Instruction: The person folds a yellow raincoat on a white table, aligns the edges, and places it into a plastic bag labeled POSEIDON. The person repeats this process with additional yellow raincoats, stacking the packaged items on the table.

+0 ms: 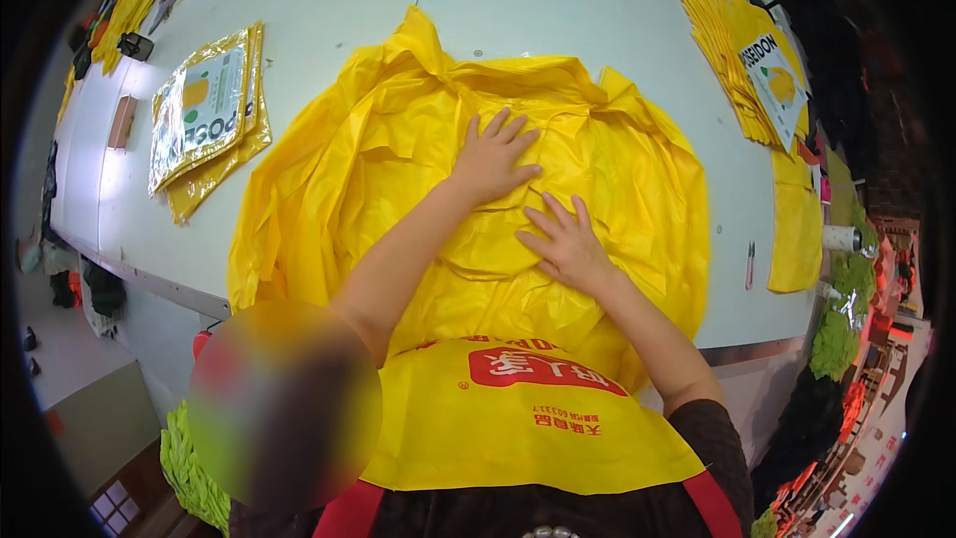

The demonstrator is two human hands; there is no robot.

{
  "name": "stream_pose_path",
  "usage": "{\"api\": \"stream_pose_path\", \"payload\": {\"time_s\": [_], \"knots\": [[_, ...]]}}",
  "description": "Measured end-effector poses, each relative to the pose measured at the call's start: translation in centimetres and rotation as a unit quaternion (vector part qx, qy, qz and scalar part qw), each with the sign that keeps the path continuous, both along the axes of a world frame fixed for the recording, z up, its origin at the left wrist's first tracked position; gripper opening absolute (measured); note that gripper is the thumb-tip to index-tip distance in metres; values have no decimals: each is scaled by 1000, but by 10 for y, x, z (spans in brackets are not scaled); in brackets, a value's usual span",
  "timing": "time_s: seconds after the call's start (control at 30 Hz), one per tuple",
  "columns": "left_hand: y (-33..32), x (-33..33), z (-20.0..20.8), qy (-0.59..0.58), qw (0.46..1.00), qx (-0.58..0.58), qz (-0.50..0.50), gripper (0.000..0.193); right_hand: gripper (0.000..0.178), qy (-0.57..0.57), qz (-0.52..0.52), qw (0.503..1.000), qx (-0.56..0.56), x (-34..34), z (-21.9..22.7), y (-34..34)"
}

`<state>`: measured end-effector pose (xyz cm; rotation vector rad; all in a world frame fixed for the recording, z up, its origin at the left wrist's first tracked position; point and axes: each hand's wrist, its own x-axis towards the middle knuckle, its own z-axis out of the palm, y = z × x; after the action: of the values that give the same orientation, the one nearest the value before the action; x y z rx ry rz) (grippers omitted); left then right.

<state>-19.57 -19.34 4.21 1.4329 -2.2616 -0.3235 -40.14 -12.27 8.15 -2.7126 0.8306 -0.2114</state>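
So I'm watching this through the head cam: two bare hands, one big piece of shiny yellow fabric (418,209). The fabric is spread in creased folds across the near middle of the table (558,0), its near side reaching the edge by the person's one yellow apron (538,458), which has two red straps. The left hand (493,161) is palm down around the fabric's middle, fingers spread wide, with no grip on anything that I can see. The right hand (570,251) is also palm down on it, just beside the left and closer to the body, fingers fanned out and not pinching anything either. Off to the left I count one stack of clear-bagged yellow packs (204,105), at least two deep, plus one small brown block (122,123). On the right there's one fanned stack of yellow packs (737,65), too overlapped to count, one folded yellow cloth (794,239) and one slim pen-like tool (750,266).
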Motion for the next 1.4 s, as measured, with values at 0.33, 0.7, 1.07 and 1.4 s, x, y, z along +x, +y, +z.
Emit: {"api": "stream_pose_path", "payload": {"time_s": [0.33,0.7,1.07,1.4], "knots": [[68,60,57,207,940,253,-97,54,22,-143,-346,883,283,7,-13,-44],[27,44,12,54,982,167,67,31,49,-59,-52,987,-141,45,4,-18],[44,35,18,20,996,-45,-70,21,27,-192,-107,975,-34,30,-27,-53],[24,29,26,6,1000,0,12,20,24,-137,-99,985,-44,26,-36,-60]]}}
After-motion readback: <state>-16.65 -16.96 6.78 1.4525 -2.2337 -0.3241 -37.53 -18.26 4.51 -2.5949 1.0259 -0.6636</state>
